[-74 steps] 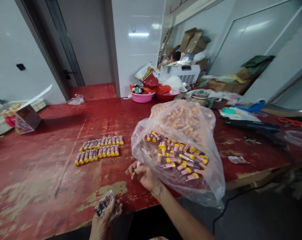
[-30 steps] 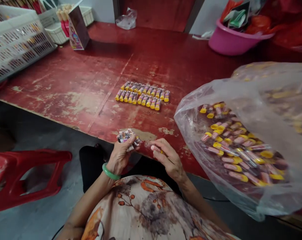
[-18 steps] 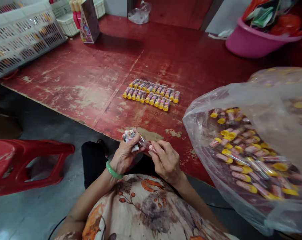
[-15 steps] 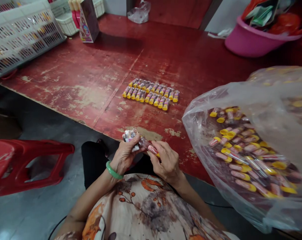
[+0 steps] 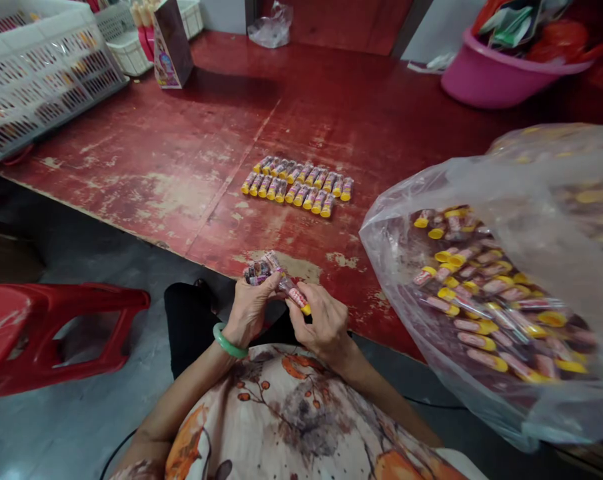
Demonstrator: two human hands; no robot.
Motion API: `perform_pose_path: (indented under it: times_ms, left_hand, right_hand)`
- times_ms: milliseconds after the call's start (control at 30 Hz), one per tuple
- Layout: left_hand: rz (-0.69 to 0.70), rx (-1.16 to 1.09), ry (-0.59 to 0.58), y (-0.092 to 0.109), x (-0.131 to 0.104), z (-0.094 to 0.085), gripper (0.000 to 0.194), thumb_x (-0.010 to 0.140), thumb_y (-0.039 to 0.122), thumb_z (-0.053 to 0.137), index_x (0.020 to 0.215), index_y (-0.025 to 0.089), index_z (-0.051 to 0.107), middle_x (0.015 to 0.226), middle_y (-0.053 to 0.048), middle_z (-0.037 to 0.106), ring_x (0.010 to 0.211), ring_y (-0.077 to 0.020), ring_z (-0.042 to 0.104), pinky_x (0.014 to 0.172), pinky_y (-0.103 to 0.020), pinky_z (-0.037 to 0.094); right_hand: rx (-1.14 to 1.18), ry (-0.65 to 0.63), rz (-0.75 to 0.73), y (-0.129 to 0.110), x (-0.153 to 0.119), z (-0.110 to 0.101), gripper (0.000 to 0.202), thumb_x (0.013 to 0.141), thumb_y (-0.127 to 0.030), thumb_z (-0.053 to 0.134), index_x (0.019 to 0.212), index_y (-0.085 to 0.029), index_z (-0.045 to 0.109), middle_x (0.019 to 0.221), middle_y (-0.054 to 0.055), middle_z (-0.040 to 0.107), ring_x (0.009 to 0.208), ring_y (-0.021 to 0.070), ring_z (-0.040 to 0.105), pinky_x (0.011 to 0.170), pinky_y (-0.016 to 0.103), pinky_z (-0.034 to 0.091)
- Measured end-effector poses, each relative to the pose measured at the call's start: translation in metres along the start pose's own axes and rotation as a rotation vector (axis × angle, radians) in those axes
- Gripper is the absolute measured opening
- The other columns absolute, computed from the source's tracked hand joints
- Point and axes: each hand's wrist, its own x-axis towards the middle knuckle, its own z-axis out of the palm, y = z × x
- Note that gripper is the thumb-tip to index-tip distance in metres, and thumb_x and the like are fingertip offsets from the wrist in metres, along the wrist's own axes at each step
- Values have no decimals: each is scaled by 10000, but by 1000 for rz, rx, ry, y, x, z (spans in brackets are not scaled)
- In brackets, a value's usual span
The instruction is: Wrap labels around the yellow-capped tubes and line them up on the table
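My left hand point(image 5: 251, 303), with a green bangle on its wrist, is closed on small printed wrappers point(image 5: 261, 267) at the table's front edge. My right hand point(image 5: 321, 320) pinches a clear tube with a yellow cap point(image 5: 298, 299); its far end meets the wrappers at my left thumb. Beyond my hands, two rows of similar yellow-capped tubes point(image 5: 298, 185) lie side by side on the red table point(image 5: 181, 193). To the right, a large clear plastic bag point(image 5: 396, 227) lies open with many loose yellow-capped tubes inside.
A white basket point(image 5: 41, 73) stands at the back left, beside a printed carton point(image 5: 172, 50). A pink tub point(image 5: 491, 77) holding bags is at the back right. A red stool point(image 5: 96, 320) stands left of my legs.
The tube and wrappers in my hands have turned slightly, and more of the tube and its yellow cap shows. My right hand has shifted a little left. The view has moved slightly.
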Motion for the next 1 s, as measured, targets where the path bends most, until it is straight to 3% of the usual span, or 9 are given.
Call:
perform_pose_path:
  times_ms: [167, 300, 400, 500, 633, 733, 1000]
  left_hand:
    - [-60, -58, -27, -3, -4, 1, 350, 535, 281, 883, 761, 101, 685, 707, -28, 690, 598, -126, 632, 609, -246, 532]
    - [-72, -64, -32, 5, -6, -1, 366, 552, 296, 878, 785, 87, 689, 727, -48, 697, 618, -143, 647, 635, -269, 544]
    - [-87, -57, -55, 11, -7, -3, 382, 564, 307, 873, 818, 87, 689, 758, -56, 707, 647, -155, 658, 645, -277, 549]
    - [-106, -72, -108, 9, -8, -4, 368, 563, 286, 875, 824, 103, 690, 766, -43, 711, 657, -145, 657, 642, -257, 544]
    - [-133, -88, -209, 2, -12, -2, 343, 576, 284, 869, 821, 118, 695, 771, -32, 710, 665, -138, 654, 650, -247, 540]
    - [-150, -87, -239, 0, -15, -2, 329, 592, 286, 861, 825, 123, 698, 775, -26, 706, 656, -125, 644, 657, -240, 536]
    - [-144, -63, -246, 0, -15, -4, 268, 638, 276, 835, 818, 131, 700, 757, -22, 699, 641, -122, 638, 643, -248, 541]
  right_hand:
    - [-17, 53, 9, -5, 9, 5, 414, 851, -123, 586, 1244, -100, 460, 914, 149, 666, 822, 249, 671, 680, 340, 584]
    - [366, -138, 80, 3, 20, -8, 518, 850, -257, 636, 1308, -140, 424, 1023, 141, 639, 883, 233, 654, 716, 338, 591]
    - [587, -211, 163, 11, 23, -21, 457, 868, -253, 612, 1294, -187, 461, 1023, 95, 624, 762, 166, 634, 677, 307, 585]
    - [537, -90, 181, 12, 22, -25, 362, 858, -186, 616, 1212, -201, 540, 997, 79, 626, 687, 137, 607, 647, 295, 572]
    - [332, 32, 72, 5, 19, -18, 326, 872, -140, 591, 1193, -188, 577, 999, 108, 657, 856, 191, 658, 704, 298, 578]
    - [271, 86, 31, 1, 17, -13, 336, 878, -120, 583, 1207, -187, 579, 963, 108, 669, 864, 193, 670, 713, 290, 581]
    - [372, 62, 75, 5, 15, -14, 342, 844, -73, 600, 1166, -187, 618, 974, 106, 673, 876, 193, 668, 717, 293, 576]
